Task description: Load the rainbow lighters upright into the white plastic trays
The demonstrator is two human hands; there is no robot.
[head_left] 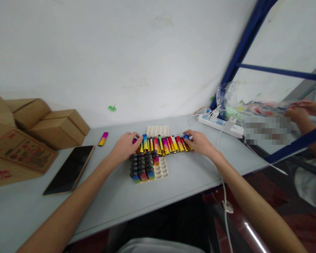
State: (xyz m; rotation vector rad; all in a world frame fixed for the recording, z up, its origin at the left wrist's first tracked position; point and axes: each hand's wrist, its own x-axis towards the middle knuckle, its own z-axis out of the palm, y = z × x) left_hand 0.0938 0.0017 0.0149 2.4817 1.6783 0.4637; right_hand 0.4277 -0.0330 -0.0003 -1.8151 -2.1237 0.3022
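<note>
Colourful metallic lighters (165, 145) lie side by side in a row on the table. My left hand (126, 144) is closed with curled fingers around the row's left end, where a dark purple lighter shows beneath them. At the right end, my right hand (198, 142) has its thumb and index finger closed about a blue-topped lighter (186, 137). Just in front of the row, a white tray (162, 170) with round-edged slots holds several upright lighters with black tops (142, 165). Its right-hand slots show bare. Behind the row lies a second white slotted tray (158, 130).
One loose pink-and-yellow lighter (103, 139) lies left of the row. A dark tablet (70, 170) and cardboard boxes (55, 128) occupy the left side. At right are a white power strip (221, 124), its cable, and a blue metal frame (237, 52); another person's hands (301, 112) are beyond it.
</note>
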